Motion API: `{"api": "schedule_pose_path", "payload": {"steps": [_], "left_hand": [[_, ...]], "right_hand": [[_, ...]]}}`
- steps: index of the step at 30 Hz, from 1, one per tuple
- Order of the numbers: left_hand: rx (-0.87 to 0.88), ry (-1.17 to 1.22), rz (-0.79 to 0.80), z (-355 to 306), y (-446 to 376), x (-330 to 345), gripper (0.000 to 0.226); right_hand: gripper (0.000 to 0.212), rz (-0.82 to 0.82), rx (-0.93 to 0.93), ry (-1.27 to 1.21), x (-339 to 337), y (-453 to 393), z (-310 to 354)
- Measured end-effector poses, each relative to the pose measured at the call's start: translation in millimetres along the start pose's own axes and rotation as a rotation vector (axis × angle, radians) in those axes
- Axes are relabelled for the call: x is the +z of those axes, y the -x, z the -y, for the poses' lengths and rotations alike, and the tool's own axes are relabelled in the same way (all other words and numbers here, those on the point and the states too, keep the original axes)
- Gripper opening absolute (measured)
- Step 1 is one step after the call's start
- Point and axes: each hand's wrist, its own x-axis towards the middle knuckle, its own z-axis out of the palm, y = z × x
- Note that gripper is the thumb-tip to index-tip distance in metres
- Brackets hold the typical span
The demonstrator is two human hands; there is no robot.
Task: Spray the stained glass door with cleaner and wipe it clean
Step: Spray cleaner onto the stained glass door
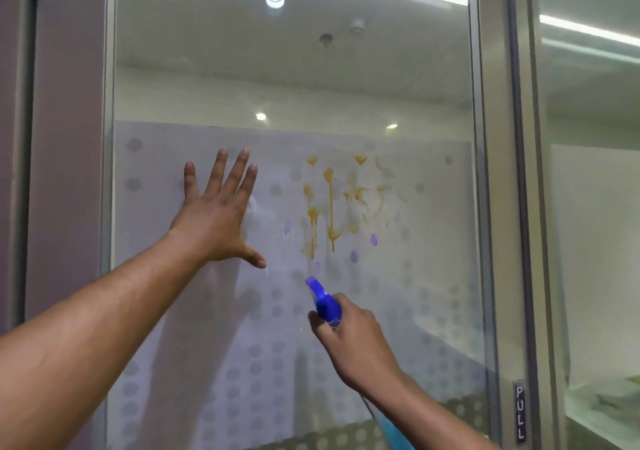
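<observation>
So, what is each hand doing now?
Left hand: open, spread flat toward the glass door.
Right hand: closed on the blue spray bottle.

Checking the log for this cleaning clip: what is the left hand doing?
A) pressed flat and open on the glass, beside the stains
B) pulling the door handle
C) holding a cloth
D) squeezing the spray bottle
A: the left hand lies spread on the glass door, left of the yellow stains; the right hand holds the spray bottle.
</observation>
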Motion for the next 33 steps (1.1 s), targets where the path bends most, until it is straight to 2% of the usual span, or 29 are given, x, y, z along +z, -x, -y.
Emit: {"api": "schedule_pose_path", "payload": {"steps": [4,9,13,17,22,25,28,30,33], "left_hand": [[-0.010,0.000,0.028,-3,-2,8,0.174],[-0.005,0.000,-0.016,-1,-3,2,0.174],[-0.012,-0.011,-0.036,5,-4,2,0.174],[-0.019,-0.033,-0.028,-2,-3,1,0.174],[-0.038,-0.083,-0.060,-14,7,-10,0.167],[0.028,0.111,-0.244,-47,22,-13,0.151],[0.107,0.439,-0.414,-119,41,-24,0.120],[0.144,0.759,-0.367,-181,57,-38,0.108],[0.166,1.191,-0.179,-281,83,-55,0.103]], "right_hand": [[0.029,-0.017,0.021,0.018,9,-1,3],[0.028,-0.228,0.084,-0.136,-10,-6,-11],[0.032,-0.337,0.253,-0.279,-31,-20,-28],[0.038,-0.338,0.330,-0.301,-57,-24,-45],[0.033,-0.269,0.272,-0.357,-88,-18,-48],[0.028,-0.194,0.182,-0.434,-116,-8,-50],[0.027,-0.124,0.113,-0.563,-151,3,-60],[0.026,-0.089,0.104,-0.653,-175,9,-68],[0.017,-0.096,0.125,-0.782,-219,21,-81]]}}
